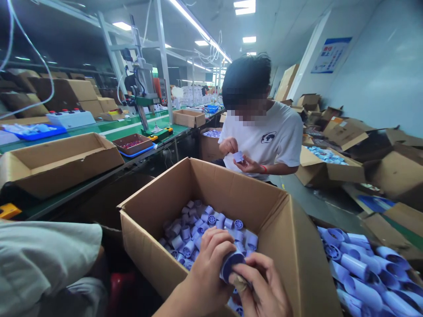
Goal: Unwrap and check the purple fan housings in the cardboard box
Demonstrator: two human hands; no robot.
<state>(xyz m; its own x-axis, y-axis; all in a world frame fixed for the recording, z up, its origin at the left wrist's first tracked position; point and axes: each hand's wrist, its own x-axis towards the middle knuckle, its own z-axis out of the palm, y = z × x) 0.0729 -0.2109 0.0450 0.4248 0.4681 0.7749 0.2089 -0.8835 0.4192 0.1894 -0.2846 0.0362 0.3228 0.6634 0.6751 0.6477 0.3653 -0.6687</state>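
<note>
My left hand (209, 268) is closed around a lavender plastic cylinder (228, 266), whose round end is turned toward my right hand. With its fingers bent, my right hand (264, 286) presses at that end. A small tan patch, perhaps a wrapping, shows at the right thumb; I cannot make out what it is. Both hands are over the near edge of a large cardboard box (238, 180). Inside it lie many loose lavender cylinders (188, 248), some with spoked round ends facing up.
Across the box, a co-worker in a white T-shirt (261, 132) handles a similar piece. More cylinders (360, 264) fill a container at the right. A green workbench (132, 123) with cardboard trays runs along the left. A pale sleeve (49, 255) is close on my left.
</note>
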